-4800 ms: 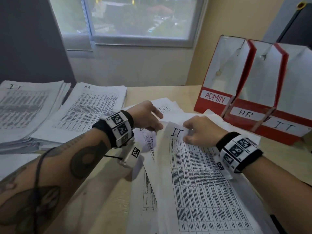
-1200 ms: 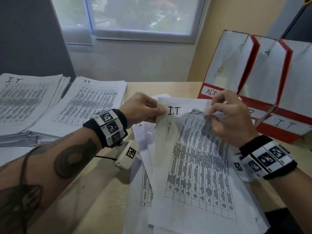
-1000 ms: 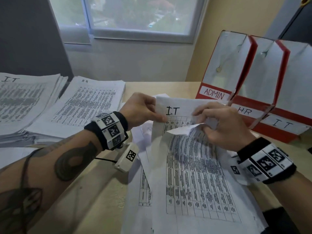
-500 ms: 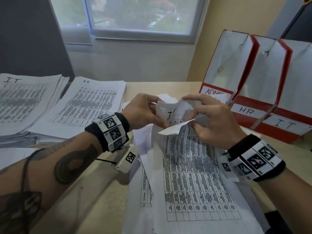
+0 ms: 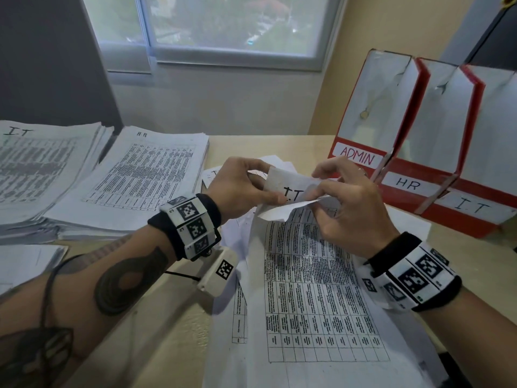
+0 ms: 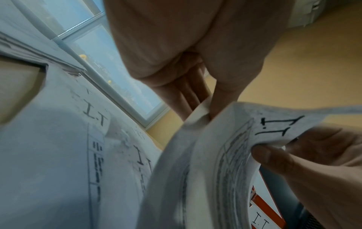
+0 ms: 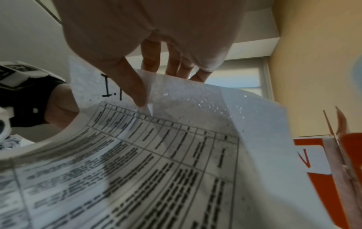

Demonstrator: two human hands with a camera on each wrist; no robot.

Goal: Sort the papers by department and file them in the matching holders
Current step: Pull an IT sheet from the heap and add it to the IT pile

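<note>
A bundle of printed sheets marked "I.T" lies in front of me, its top end lifted. My left hand pinches the upper left corner of the bundle. My right hand pinches the top edge of the front sheet and curls it down toward me. More I.T sheets lie underneath. Three red file holders stand at the right, labelled ADMIN, HR and IT.
Two thick stacks lie on the left of the wooden desk: one marked IT, one marked HR. Another sheet lies at the left edge. A window is behind the desk.
The top end of the I.T bundle has risen off the desk. My right hand peeled the front sheet's top edge down and moved closer to my left hand.
</note>
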